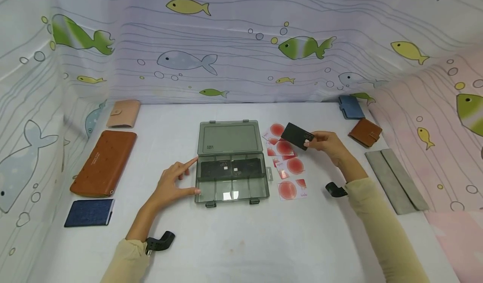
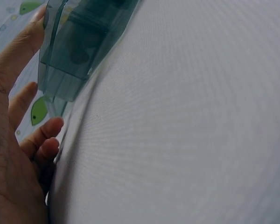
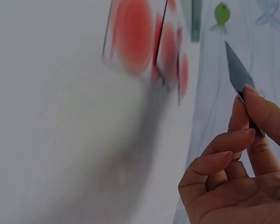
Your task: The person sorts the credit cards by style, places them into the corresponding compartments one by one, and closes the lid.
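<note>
A translucent grey-green compartment box lies with its lid folded back. Two black VIP cards lie side by side in its rear compartments. My left hand touches the box's left side with index finger and thumb; in the left wrist view its fingers are at the box wall. My right hand pinches a black VIP card by one corner, above the red-and-white cards right of the box. In the right wrist view the pinched card is seen nearly edge-on between thumb and fingers.
At left lie a beige wallet, a brown zip wallet and a navy notebook. At right are a blue wallet, a small brown wallet and a long grey wallet. A fish-patterned cloth rises behind the table.
</note>
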`<state>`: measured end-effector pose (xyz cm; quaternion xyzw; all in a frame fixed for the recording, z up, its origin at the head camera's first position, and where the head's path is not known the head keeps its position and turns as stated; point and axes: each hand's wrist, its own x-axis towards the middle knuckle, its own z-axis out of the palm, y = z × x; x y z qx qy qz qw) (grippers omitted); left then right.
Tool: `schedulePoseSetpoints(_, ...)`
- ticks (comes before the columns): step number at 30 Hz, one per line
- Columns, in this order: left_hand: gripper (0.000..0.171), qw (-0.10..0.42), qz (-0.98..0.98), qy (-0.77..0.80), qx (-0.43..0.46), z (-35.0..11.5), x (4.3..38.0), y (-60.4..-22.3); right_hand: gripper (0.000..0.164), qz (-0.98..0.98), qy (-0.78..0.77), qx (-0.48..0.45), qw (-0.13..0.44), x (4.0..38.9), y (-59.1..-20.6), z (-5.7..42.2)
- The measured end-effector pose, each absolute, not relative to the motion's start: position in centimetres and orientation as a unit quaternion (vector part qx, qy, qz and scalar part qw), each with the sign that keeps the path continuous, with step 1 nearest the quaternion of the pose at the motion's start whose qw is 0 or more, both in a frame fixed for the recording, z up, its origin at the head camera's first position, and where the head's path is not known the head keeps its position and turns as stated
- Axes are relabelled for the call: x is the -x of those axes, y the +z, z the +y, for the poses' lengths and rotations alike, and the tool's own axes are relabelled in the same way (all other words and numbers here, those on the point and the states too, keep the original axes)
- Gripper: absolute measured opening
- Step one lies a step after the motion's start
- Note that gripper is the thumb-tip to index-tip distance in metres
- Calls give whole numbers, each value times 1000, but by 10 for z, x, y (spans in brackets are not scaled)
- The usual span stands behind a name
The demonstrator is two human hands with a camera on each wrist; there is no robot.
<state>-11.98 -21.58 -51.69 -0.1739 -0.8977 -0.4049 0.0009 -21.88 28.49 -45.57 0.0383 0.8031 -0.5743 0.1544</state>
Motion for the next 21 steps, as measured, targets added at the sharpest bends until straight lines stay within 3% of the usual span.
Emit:
schedulePoseSetpoints(14, 93, 0, -897, -405, 175, -217, 121, -516, 31, 769, -578, 27, 271, 192, -438, 231)
schedulePoseSetpoints(21, 93, -1, -898, -404, 174, -217, 120, -516, 12, 762, -572, 62, 297, 185, -443, 210)
